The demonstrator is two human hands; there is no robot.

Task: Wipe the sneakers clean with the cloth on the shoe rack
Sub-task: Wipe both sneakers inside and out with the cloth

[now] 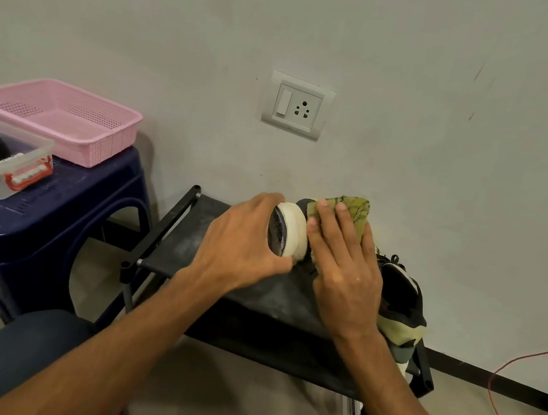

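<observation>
On the black shoe rack the left hand curls round the white-soled sneaker, and at its 3 o'clock the right hand, fingers straight, presses the yellow cloth flat on that shoe, with a second sneaker at 4 o'clock.

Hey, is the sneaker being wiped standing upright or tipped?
Tipped: the sneaker in the left hand shows its sole facing sideways.
</observation>
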